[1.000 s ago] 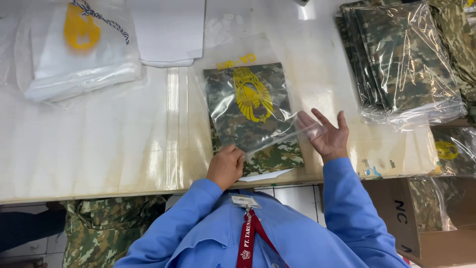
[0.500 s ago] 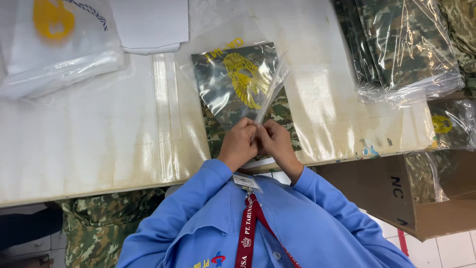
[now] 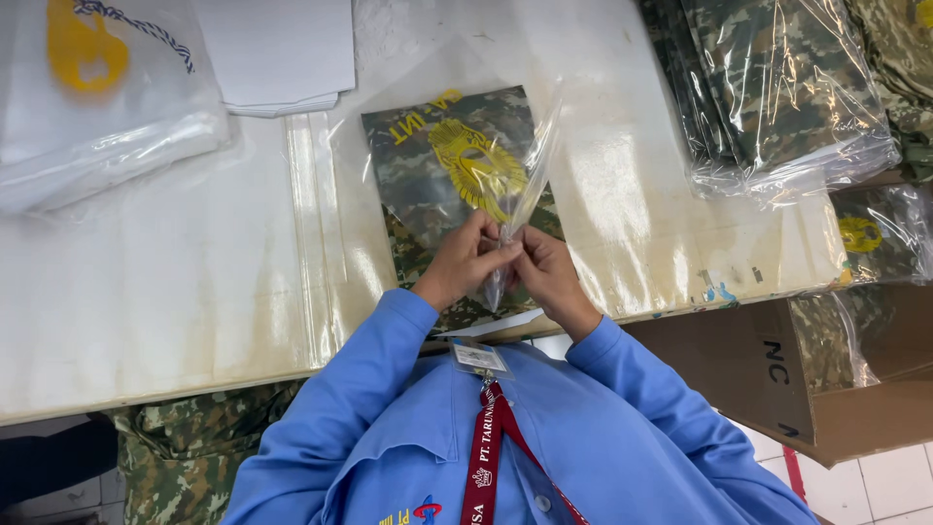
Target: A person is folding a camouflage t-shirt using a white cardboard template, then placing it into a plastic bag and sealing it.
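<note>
A folded camouflage garment (image 3: 428, 165) with a yellow emblem lies on the white table (image 3: 175, 292) in front of me, under a clear plastic bag (image 3: 533, 170). My left hand (image 3: 466, 261) and my right hand (image 3: 546, 272) meet at the near edge of the garment. Both pinch the bag's edge between thumb and fingers, and the film rises from my fingers in a crease. Blue sleeves cover both my arms.
A stack of bagged camouflage garments (image 3: 787, 87) sits at the far right. A bagged white item with a yellow mark (image 3: 92, 87) lies at the far left, white sheets (image 3: 277, 53) beside it. A cardboard box (image 3: 768, 379) stands below the table's right edge.
A second ago my right hand was spread open beside the garment and my left rested on it. Both hands have come together and now pinch the plastic bag's edge.
</note>
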